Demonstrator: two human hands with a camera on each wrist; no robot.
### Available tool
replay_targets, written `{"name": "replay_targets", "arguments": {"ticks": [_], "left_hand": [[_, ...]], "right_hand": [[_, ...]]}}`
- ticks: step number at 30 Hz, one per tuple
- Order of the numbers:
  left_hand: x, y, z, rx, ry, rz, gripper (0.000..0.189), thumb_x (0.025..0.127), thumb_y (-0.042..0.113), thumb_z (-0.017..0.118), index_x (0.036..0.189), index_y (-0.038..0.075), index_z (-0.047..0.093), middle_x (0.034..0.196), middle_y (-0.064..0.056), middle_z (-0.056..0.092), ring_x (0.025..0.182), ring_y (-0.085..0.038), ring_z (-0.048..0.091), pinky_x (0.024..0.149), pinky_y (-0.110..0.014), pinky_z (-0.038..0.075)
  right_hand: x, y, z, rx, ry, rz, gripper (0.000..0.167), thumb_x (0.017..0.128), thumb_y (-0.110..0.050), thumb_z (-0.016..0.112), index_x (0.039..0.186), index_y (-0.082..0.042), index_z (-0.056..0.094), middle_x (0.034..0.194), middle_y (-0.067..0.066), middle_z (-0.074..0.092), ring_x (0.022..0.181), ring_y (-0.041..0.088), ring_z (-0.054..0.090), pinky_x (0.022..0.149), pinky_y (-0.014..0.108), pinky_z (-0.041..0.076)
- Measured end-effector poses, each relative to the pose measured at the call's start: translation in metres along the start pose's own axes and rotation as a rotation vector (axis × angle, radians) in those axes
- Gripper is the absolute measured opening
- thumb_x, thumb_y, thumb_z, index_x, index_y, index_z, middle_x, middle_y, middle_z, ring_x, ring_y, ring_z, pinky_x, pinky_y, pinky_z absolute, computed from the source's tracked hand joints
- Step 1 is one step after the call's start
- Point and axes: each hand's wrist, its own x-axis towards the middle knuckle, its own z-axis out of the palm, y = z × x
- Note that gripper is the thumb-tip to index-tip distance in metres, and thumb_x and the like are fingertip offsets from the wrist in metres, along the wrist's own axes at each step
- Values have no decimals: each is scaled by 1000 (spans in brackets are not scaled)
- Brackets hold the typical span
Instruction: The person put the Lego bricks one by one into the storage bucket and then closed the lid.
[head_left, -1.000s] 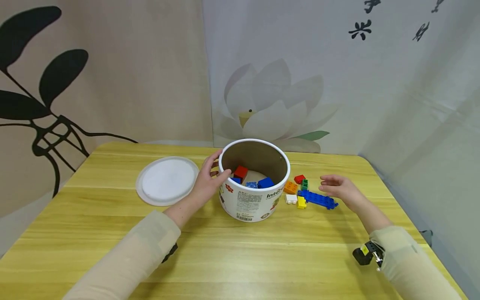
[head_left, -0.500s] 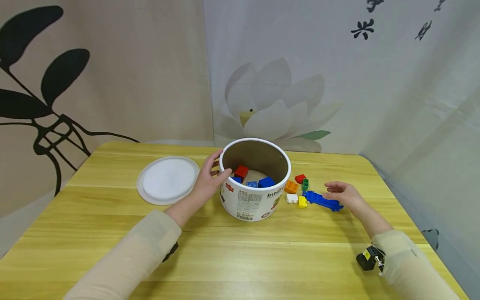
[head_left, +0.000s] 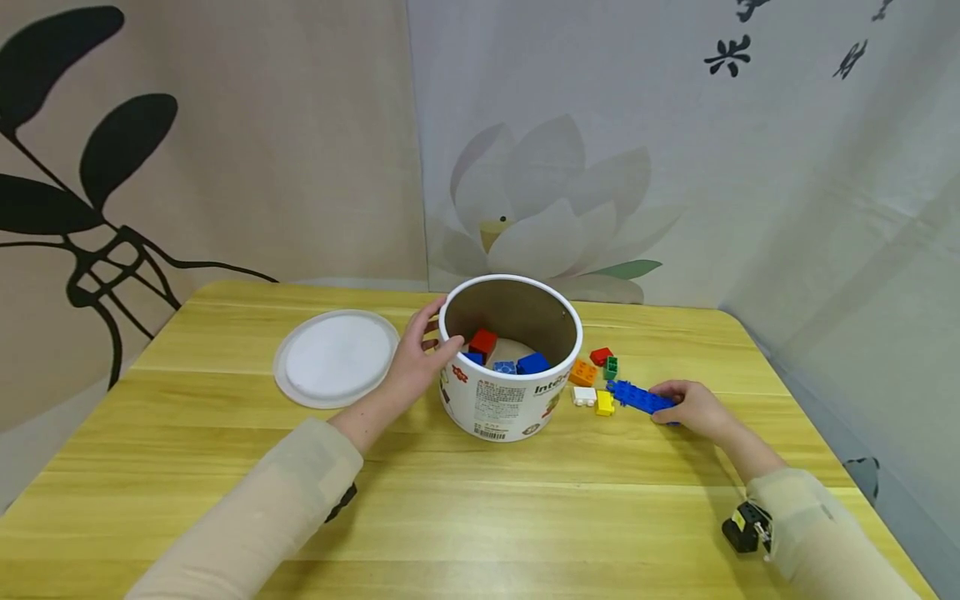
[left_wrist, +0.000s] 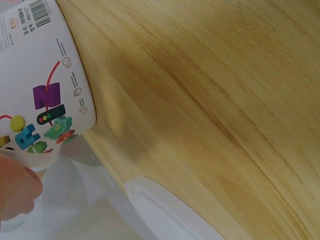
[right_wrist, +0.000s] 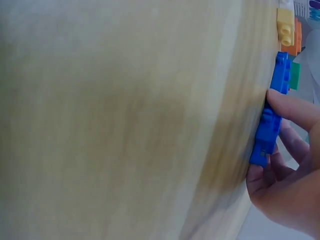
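In the head view, a white printed bucket (head_left: 487, 408) stands upright on the table with red and blue building blocks (head_left: 532, 363) inside. My left hand (head_left: 416, 358) holds its left side, thumb at the rim and fingers round the outer wall. Right of the bucket, my right hand (head_left: 697, 408) pinches the near right end of a long blue studded toy base (head_left: 633, 397), thumb on one side and fingers on the other. The right wrist view shows this blue base (right_wrist: 267, 125) between thumb and fingers, low over the wood.
Beside the bucket lie an orange block (head_left: 583, 372), a white block (head_left: 584, 397), a yellow block (head_left: 604, 403), a green block (head_left: 611, 367) and a red block (head_left: 601, 357). A round white lid (head_left: 337, 358) rests left on the wooden table (head_left: 480, 517). A curtain hangs behind.
My right hand has come down toward me and its fingers have closed on the blue base, which has shifted slightly right. The left hand stays at the bucket.
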Motion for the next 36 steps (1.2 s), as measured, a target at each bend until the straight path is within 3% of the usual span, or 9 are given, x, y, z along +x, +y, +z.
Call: {"name": "replay_targets", "arguments": {"ticks": [5,12,24,32,36], "left_hand": [[0,-1,0,-7,1,11,63,91,20,58,146,17,28,148,-8,29,130,-30,35,108,-46,33],[2,-3,0,-14,-4,22,63,91,18,58,146,15,28,148,-9,28,130,-31,35,108,-47,33],[2,-3,0,-8,-7,8,63,92,20,58,146,17,27,149,-9,28,132,-31,34,109,-47,31],[1,-1,-1,-3,-6,1,62,92,20,57,146,18,27,149,-7,28,132,-30,35,109,-46,32],[0,0,-1,4,-4,0,63,91,21,58,146,18,27,149,-7,28,132,-30,35,109,-46,33]], "right_hand": [[-1,1,0,-8,17,6,48,80,-15,72,118,9,56,117,28,56,96,28,55,76,30,46],[-6,-2,-7,87,22,38,48,83,-14,68,123,9,53,125,31,48,105,36,52,77,32,50],[-11,-20,-28,162,45,21,51,87,-13,64,129,10,47,124,28,50,96,20,50,76,23,45],[-16,-34,-40,182,24,2,57,89,-22,62,134,7,42,131,28,44,114,36,44,94,48,37],[-15,-42,-45,208,24,0,57,90,-21,60,136,8,40,135,29,39,118,39,40,95,50,36]]}}
